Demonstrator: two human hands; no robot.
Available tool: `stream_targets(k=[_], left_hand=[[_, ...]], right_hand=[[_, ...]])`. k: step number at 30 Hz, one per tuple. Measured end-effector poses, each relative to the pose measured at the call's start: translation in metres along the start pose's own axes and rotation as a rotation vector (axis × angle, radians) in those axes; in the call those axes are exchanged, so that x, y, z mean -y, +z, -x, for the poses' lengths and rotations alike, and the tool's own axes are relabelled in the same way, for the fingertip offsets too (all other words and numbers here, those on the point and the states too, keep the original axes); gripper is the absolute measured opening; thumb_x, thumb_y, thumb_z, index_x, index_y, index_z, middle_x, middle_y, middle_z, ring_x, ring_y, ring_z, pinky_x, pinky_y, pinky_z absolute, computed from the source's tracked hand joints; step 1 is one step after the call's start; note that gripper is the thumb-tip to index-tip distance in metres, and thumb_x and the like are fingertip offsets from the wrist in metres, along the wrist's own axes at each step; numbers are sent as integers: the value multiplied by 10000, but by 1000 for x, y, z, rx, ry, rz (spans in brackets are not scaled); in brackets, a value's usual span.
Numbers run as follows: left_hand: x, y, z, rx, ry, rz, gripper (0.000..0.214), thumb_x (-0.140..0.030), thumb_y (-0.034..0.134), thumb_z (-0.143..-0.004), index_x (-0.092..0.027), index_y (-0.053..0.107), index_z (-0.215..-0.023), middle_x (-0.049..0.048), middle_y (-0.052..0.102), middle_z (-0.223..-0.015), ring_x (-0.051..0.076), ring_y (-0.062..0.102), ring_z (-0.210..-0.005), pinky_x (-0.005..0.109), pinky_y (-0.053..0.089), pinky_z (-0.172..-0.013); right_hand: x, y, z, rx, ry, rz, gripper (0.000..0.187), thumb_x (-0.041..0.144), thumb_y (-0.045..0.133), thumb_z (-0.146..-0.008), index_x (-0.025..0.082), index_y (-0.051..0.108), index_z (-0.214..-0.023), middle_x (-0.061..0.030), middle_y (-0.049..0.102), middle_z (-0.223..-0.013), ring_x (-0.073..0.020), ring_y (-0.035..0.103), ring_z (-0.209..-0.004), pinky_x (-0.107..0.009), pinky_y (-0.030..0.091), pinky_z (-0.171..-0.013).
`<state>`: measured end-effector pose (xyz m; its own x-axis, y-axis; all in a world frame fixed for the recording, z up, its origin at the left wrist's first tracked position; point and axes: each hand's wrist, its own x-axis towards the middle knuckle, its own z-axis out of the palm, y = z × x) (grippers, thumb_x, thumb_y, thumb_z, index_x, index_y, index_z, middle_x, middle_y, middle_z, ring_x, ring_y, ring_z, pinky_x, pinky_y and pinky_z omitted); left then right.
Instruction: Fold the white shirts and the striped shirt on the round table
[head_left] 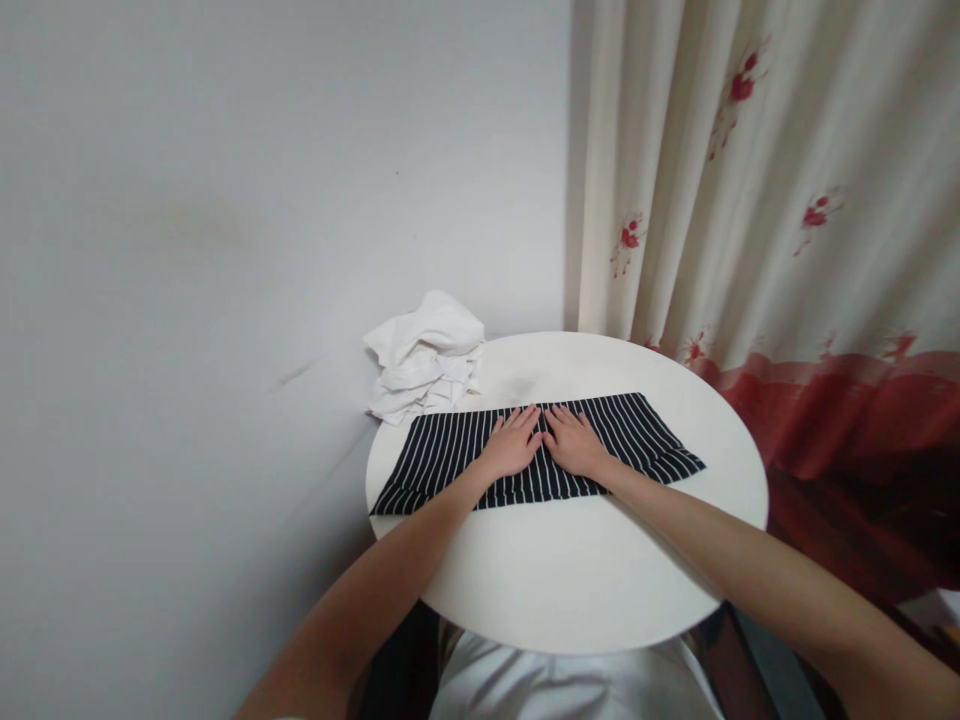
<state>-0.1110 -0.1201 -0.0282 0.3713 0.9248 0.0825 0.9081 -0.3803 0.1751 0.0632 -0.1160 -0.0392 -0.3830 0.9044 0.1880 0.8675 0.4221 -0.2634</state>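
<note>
A black garment with thin white stripes (442,452) lies folded into a long flat band across a round white table (570,580). My left hand (513,443) rests palm down on the middle of the band, fingers stretched out flat. My right hand (573,440) lies flat right beside it, fingers extended, the two hands nearly touching. Neither hand holds anything. A crumpled white cloth (424,356) sits piled at the table's far left edge, apart from both hands.
A plain grey-white wall (225,250) stands behind and to the left of the table. A cream curtain with red flower prints and a red lower border (787,250) hangs at the right, close to the table's far right edge.
</note>
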Motion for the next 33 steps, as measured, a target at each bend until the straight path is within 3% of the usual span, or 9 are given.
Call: stream_targets(k=[5, 25, 29, 33], left_hand=[[-1, -2, 2, 19, 19, -1, 599, -445, 295, -1025, -252, 262, -1590, 21, 162, -1685, 274, 169, -1545, 557, 160, -1231], [-8, -4, 7, -19, -11, 50, 574, -404, 333, -1027, -196, 331, -1562, 64, 222, -1671, 278, 190, -1540, 544, 165, -1234], [-20, -9, 16, -56, 66, 60, 546, -440, 308, -1045, -216, 394, -1536, 63, 235, -1669, 262, 158, -1549, 520, 148, -1244], [-35, -14, 30, 2, 235, 81, 584, -563, 298, -1038, -298, 364, -1555, 17, 198, -1679, 257, 116, -1557, 524, 100, -1252]], right_hand=[[-8, -2, 3, 39, 70, 11, 587, 368, 299, -1038, 120, 332, -1568, -161, 253, -1650, -298, 186, -1532, -562, 157, -1208], [-19, -1, -3, -35, 111, -82, 616, 306, 418, -982, 101, 330, -1557, -183, 306, -1626, -307, 247, -1511, -555, 220, -1195], [-42, -25, -11, -154, 118, -127, 611, 249, 426, -953, 58, 378, -1532, -193, 399, -1576, -292, 317, -1483, -481, 259, -1203], [-97, -60, -5, -248, 244, -94, 532, 238, 478, -931, 25, 538, -1415, -205, 558, -1444, -278, 481, -1376, -382, 314, -1186]])
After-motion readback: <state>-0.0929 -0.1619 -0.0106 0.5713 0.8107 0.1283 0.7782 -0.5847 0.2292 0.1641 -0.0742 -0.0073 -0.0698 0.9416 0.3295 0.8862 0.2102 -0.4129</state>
